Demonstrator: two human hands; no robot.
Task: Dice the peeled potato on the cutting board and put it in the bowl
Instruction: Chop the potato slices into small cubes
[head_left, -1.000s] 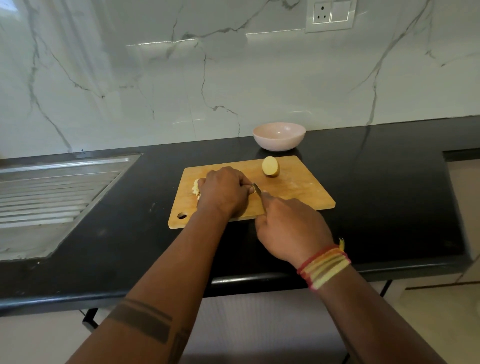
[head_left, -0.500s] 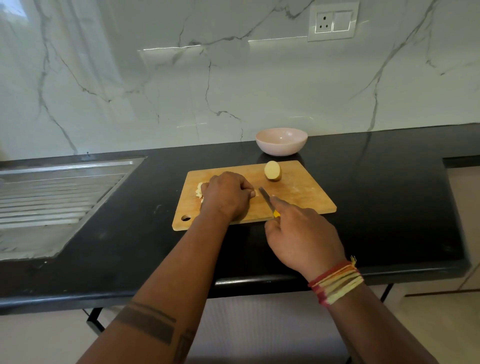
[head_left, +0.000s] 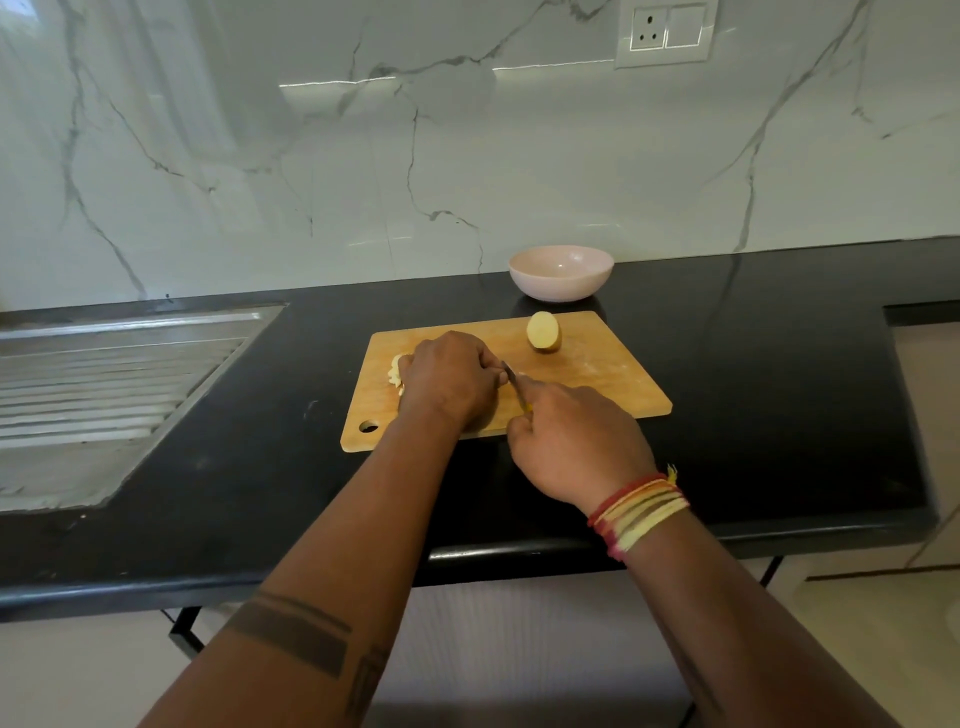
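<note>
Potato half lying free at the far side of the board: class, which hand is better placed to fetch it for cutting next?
Probably the left hand: it only steadies the potato pieces, while the right hand grips the knife. The potato half lies beyond both.

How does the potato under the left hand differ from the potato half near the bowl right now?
The potato pieces are mostly hidden under the left hand, which holds them beside the knife gripped by the right hand; the potato half stands alone, untouched. The held potato shows pale cut edges at the board's left; the half is whole, at the far edge near the bowl. Both rest on the cutting board.
</note>
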